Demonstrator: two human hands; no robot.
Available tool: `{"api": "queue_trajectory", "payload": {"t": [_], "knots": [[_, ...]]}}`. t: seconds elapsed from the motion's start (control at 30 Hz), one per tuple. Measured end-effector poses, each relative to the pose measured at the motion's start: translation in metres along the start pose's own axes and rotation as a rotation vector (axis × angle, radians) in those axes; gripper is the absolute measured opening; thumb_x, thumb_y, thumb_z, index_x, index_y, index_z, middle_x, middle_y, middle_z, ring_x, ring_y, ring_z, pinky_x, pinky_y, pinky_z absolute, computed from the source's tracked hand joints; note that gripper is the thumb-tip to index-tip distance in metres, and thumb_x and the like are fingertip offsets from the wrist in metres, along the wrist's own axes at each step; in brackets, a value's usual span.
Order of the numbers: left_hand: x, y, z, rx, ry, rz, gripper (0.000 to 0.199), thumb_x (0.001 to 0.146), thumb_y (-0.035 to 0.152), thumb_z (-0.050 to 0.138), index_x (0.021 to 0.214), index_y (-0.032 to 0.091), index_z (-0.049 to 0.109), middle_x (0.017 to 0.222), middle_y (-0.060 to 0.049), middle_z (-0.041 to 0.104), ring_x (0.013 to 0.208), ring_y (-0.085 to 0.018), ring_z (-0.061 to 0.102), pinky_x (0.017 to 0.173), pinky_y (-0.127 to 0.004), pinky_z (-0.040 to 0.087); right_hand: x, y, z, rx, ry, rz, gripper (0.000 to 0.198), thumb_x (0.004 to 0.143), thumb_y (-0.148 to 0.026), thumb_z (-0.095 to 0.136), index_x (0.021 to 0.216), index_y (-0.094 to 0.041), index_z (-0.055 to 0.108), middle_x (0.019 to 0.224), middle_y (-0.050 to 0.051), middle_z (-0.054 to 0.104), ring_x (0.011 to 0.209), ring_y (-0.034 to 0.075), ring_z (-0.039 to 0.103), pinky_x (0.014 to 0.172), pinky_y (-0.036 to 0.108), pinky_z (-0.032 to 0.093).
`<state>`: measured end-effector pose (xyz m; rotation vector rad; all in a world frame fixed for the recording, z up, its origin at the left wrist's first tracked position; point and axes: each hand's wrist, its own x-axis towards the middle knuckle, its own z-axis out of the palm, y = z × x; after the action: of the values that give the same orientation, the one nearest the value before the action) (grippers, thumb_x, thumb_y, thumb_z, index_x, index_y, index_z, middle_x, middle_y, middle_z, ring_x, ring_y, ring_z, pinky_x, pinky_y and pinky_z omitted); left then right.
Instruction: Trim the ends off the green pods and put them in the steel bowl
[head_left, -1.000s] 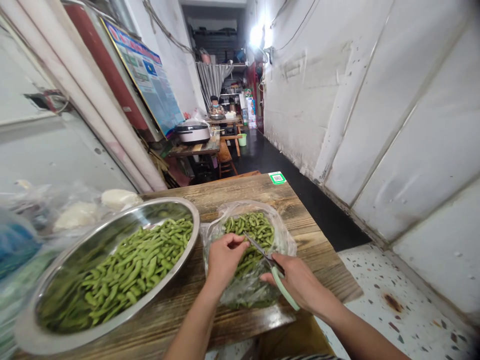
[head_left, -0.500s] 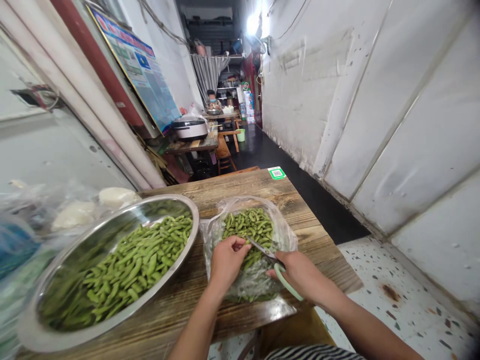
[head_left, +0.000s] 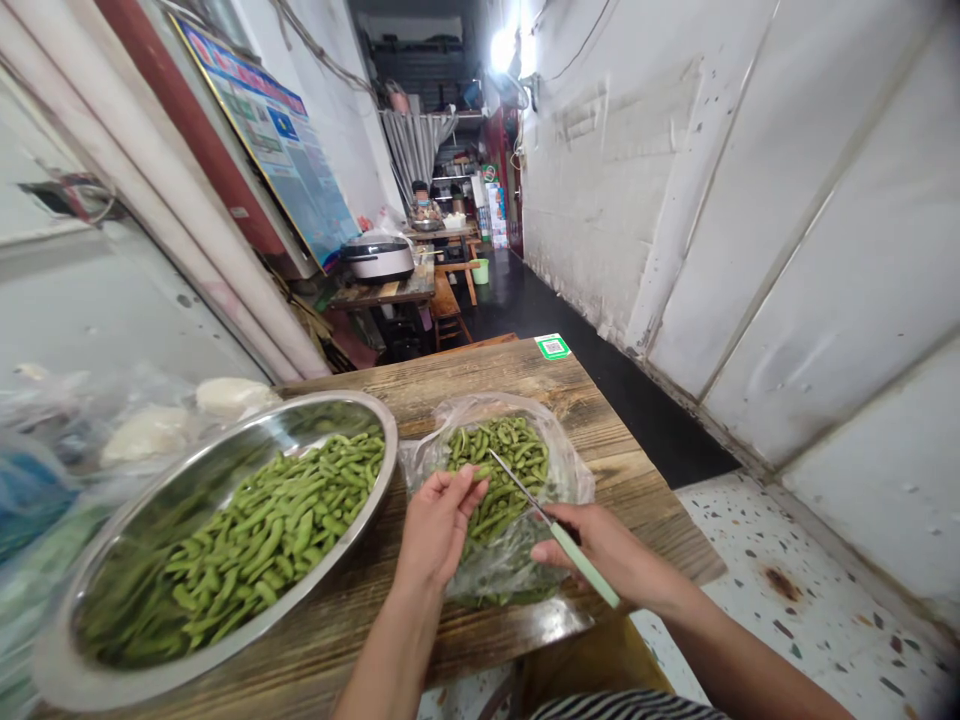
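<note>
My left hand (head_left: 444,520) is closed in a pinch on a green edamame pod (head_left: 478,471), its tip showing past the fingertips. In my right hand (head_left: 600,548) is a pair of scissors (head_left: 574,555) with pale green handles, the blades pointing up and left over the bag. Below both hands, a clear plastic bag (head_left: 574,470) lies spread on the table, with many edamame pods (head_left: 517,450) in it. To the left stands a large steel basin (head_left: 390,440) with a heap of pods (head_left: 277,530) inside.
The wooden table (head_left: 630,480) carries a green QR code card (head_left: 553,346) at its far edge. Plastic bags with pale contents (head_left: 150,432) crowd the left side. Farther back are a rice cooker (head_left: 377,258), a wooden stool (head_left: 448,300) and a seated person (head_left: 424,205).
My left hand has moved slightly left, away from the scissor blades. The scissors have turned in my right hand, so the handles now show edge-on.
</note>
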<state>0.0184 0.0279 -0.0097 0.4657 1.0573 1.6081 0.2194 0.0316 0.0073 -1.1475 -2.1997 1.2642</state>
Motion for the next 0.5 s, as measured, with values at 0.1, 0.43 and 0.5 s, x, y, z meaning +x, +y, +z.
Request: {"api": "queue_trajectory", "payload": {"t": [0.1, 0.43, 0.5], "knots": [[-0.0055, 0.0016, 0.0029, -0.012, -0.013, 0.002, 0.031, 0.055, 0.025, 0.082, 0.054, 0.012, 0.054, 0.069, -0.001, 0.066, 0.07, -0.008, 0.062, 0.071, -0.019, 0.052, -0.001, -0.0028, 0.0002, 0.022, -0.027, -0.024, 0.041, 0.079, -0.054, 0.056, 0.089, -0.015, 0.062, 0.06, -0.004, 0.048, 0.056, 0.01, 0.043, 0.052, 0.019, 0.031], [-0.0111, 0.0, 0.0083, 0.024, -0.017, -0.003, 0.033, 0.054, 0.026, 0.082, 0.054, 0.013, 0.051, 0.058, 0.002, 0.061, 0.062, -0.011, 0.064, 0.061, -0.02, 0.052, 0.0001, -0.001, -0.0006, 0.048, -0.086, -0.069, 0.042, 0.079, -0.055, 0.056, 0.086, -0.014, 0.059, 0.065, -0.004, 0.046, 0.06, 0.009, 0.039, 0.056, 0.019, 0.033], [-0.0119, 0.0004, 0.0082, 0.03, -0.008, -0.009, 0.034, 0.053, 0.026, 0.082, 0.055, 0.013, 0.051, 0.057, 0.003, 0.059, 0.06, -0.01, 0.063, 0.058, -0.019, 0.052, -0.0001, 0.0001, 0.0029, 0.093, -0.089, -0.068, 0.04, 0.08, -0.054, 0.056, 0.087, -0.014, 0.058, 0.063, -0.004, 0.046, 0.058, 0.008, 0.041, 0.054, 0.018, 0.033]]}}
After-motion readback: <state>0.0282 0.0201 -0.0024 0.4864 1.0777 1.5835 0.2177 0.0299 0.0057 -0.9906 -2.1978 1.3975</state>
